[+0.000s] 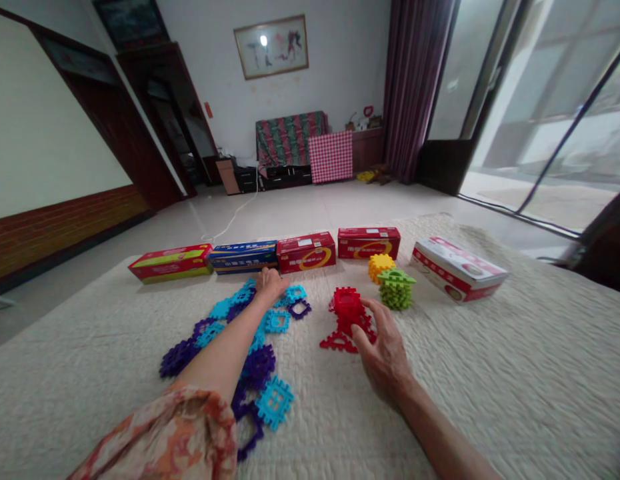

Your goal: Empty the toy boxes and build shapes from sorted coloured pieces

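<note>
My right hand is at a stack of red plastic building pieces, thumb and forefinger apart against its right side. A red triangular piece lies at the foot of the stack. My left hand reaches over the far end of a loose pile of blue and purple interlocking pieces; its fingertips are hidden. Close to it are a light blue piece and a purple frame piece. Nearer me lie a square blue piece and a dark purple piece; my left forearm covers part of the pile.
A yellow stack and a green stack stand right of the red pieces. Behind is a row of boxes: red-and-green, blue, red and another red box. A white-and-red box sits rightward on the quilted cover.
</note>
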A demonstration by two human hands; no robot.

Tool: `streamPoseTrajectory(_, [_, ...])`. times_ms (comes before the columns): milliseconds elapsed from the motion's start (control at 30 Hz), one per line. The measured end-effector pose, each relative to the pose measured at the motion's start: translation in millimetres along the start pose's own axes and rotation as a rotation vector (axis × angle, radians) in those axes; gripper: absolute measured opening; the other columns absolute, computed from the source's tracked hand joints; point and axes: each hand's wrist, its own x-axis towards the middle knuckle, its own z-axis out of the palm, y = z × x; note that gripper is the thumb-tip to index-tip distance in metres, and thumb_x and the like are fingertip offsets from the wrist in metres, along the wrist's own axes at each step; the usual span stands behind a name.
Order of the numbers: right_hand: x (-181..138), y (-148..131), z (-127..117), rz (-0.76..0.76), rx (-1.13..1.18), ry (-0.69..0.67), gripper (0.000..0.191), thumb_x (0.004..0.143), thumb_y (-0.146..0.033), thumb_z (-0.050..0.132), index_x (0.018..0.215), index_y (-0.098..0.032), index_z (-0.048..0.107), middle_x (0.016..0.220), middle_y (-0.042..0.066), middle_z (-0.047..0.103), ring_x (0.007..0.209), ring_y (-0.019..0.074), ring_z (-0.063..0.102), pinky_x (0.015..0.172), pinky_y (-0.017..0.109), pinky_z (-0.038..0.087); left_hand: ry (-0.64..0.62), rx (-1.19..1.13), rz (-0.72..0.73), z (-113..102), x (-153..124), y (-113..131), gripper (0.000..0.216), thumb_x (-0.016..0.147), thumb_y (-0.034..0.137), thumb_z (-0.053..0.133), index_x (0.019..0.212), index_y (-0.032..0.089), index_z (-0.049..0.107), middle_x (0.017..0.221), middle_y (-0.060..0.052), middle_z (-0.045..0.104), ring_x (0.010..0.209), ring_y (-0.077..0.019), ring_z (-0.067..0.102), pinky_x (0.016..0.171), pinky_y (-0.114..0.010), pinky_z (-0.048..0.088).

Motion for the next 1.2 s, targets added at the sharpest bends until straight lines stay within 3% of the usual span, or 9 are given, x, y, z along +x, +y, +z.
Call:
streamPoseTrajectory(200, [0, 2, 2, -0.006, -0.007, 0.021, 0.041, 0.08, -0.028, 0.054, 0.121, -0.024, 0.054, 0.123, 0.012, 0.059, 0.114, 0.0294, 0.056, 0.099, 0.049, 0.045, -0.082, 0.056, 0.014, -21, -13, -30, 0.029, 0.072, 0.027, 0.059, 0.094, 0.019, 0.077, 0.108, -0.014, 0.074, 0.106, -0.0285, 0.067, 0.082, -0.028, 0.049])
streamPoseTrajectory(333, [1, 1, 1, -0.002, -0.012, 0.013, 0.04, 0.081, -0.028, 0.054, 0.12, -0.022, 0.054, 0.123, 0.012, 0.06, 0.113, 0.0289, 0.057, 0.099, 0.047, 0.045, -0.066, 0.067, 0.012, -33, -27, -27, 0.031, 0.081, 0.035, 0.053, 0.088, 0.017, 0.078, 0.098, -0.017, 0.075, 0.102, -0.0297, 0.068, 0.082, -0.031, 0.049])
streamPoseTrajectory(467, [1, 1, 1, 0.0, -0.027, 0.005, 0.04, 0.082, -0.029, 0.054, 0.121, -0.021, 0.054, 0.123, 0.012, 0.059, 0.112, 0.029, 0.056, 0.099, 0.047, 0.045, 0.037, -0.059, 0.388, -26, -46, 7, 0.037, 0.088, 0.039, 0.049, 0.108, 0.019, 0.073, 0.115, -0.01, 0.071, 0.111, -0.0225, 0.063, 0.098, -0.028, 0.044])
streamPoseTrajectory(567, [1, 4, 1, -0.005, -0.028, 0.003, 0.04, 0.082, -0.029, 0.054, 0.121, -0.022, 0.054, 0.121, 0.012, 0.06, 0.111, 0.0286, 0.057, 0.098, 0.047, 0.045, -0.026, -0.09, 0.582, -12, -58, 27, 0.055, 0.082, 0.044, 0.06, 0.131, 0.019, 0.059, 0.138, -0.01, 0.057, 0.126, -0.0226, 0.053, 0.107, -0.03, 0.04])
streamPoseTrajectory(733, [1, 8, 3, -0.013, -0.034, 0.001, 0.039, 0.081, -0.03, 0.055, 0.119, -0.022, 0.055, 0.121, 0.012, 0.06, 0.111, 0.029, 0.056, 0.099, 0.048, 0.044, -0.109, 0.02, 0.612, -2, -72, 16, 0.034, 0.084, 0.032, 0.054, 0.114, 0.022, 0.067, 0.125, -0.008, 0.063, 0.122, -0.0234, 0.054, 0.104, -0.035, 0.042])
streamPoseTrajectory(867, [1, 6, 2, -0.014, -0.033, -0.001, 0.039, 0.081, -0.03, 0.055, 0.119, -0.021, 0.056, 0.121, 0.013, 0.06, 0.112, 0.0291, 0.056, 0.099, 0.048, 0.044, -0.083, 0.094, 0.581, -15, -79, -12, 0.027, 0.083, 0.026, 0.052, 0.1, 0.021, 0.072, 0.111, -0.007, 0.068, 0.109, -0.022, 0.06, 0.097, -0.033, 0.045])
streamPoseTrajectory(967, [1, 4, 2, -0.017, -0.023, 0.002, 0.04, 0.081, -0.031, 0.055, 0.119, -0.02, 0.057, 0.121, 0.013, 0.06, 0.111, 0.029, 0.057, 0.098, 0.049, 0.044, -0.06, 0.135, 0.511, -28, -88, -26, 0.025, 0.082, 0.022, 0.051, 0.09, 0.015, 0.074, 0.103, -0.013, 0.07, 0.107, -0.0275, 0.06, 0.097, -0.041, 0.044])
streamPoseTrajectory(1133, [1, 5, 3, -0.031, -0.022, 0.011, 0.039, 0.08, -0.031, 0.056, 0.118, -0.019, 0.059, 0.12, 0.013, 0.061, 0.111, 0.0295, 0.057, 0.098, 0.049, 0.044, 0.132, 0.063, 0.518, -38, -134, -28, 0.031, 0.087, 0.03, 0.051, 0.109, 0.017, 0.07, 0.118, -0.014, 0.066, 0.129, -0.0341, 0.045, 0.106, -0.055, 0.032])
streamPoseTrajectory(1200, [1, 6, 3, -0.034, -0.035, 0.016, 0.039, 0.08, -0.031, 0.056, 0.117, -0.019, 0.059, 0.119, 0.014, 0.061, 0.11, 0.0295, 0.057, 0.098, 0.049, 0.044, 0.118, -0.032, 0.596, -34, -164, -27, 0.034, 0.089, 0.037, 0.052, 0.114, 0.02, 0.067, 0.127, -0.011, 0.063, 0.131, -0.0322, 0.044, 0.107, -0.053, 0.033])
